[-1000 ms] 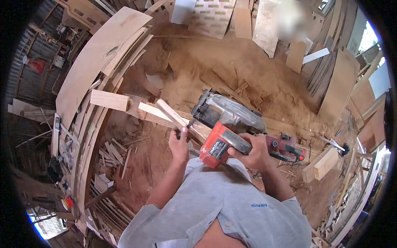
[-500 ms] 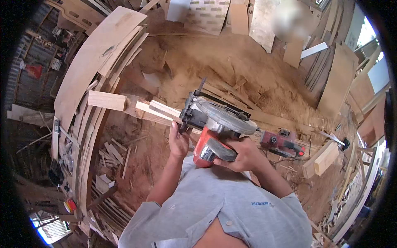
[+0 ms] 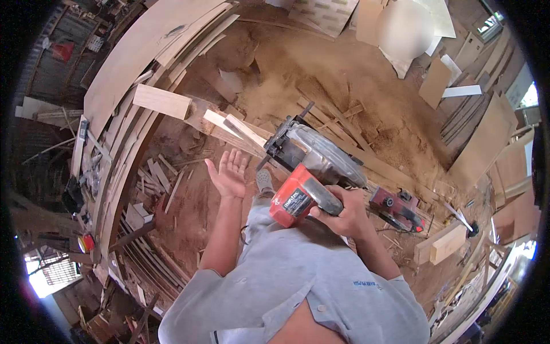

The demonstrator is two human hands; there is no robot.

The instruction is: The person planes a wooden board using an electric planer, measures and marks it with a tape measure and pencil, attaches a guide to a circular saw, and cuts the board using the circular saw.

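Firstly, at the left side lies a stack of broad, pale plywood sheets [image 3: 134, 54], which the fisheye view shows as curved. Beside its right edge is a short, pale rectangular wooden block [image 3: 162, 101], and below this block, thin scraps of wood [image 3: 160, 176] are scattered on the reddish-brown ground [image 3: 186, 212]. More to the right, two narrow, pale wooden strips [image 3: 243, 132] lie close together, and one of them reaches the front of the saw. Below the strips, the left hand [image 3: 229, 175] is raised with its palm showing; its thumb is apart, its fingers are extended and slightly separated, and it holds nothing. Near it, a grey perforated shoe [image 3: 264, 180] is visible. In the middle is the red and grey circular saw [image 3: 312, 172], tilted, with its metal guard towards the brown sawdust [image 3: 321, 63]. The right hand [image 3: 346, 212] has its fingers closed around the dark handle of this saw. Just beside, to the right, a dark red power tool [image 3: 395, 209] lies, and below it are two thick, pale wooden pieces [image 3: 448, 243], side by side.
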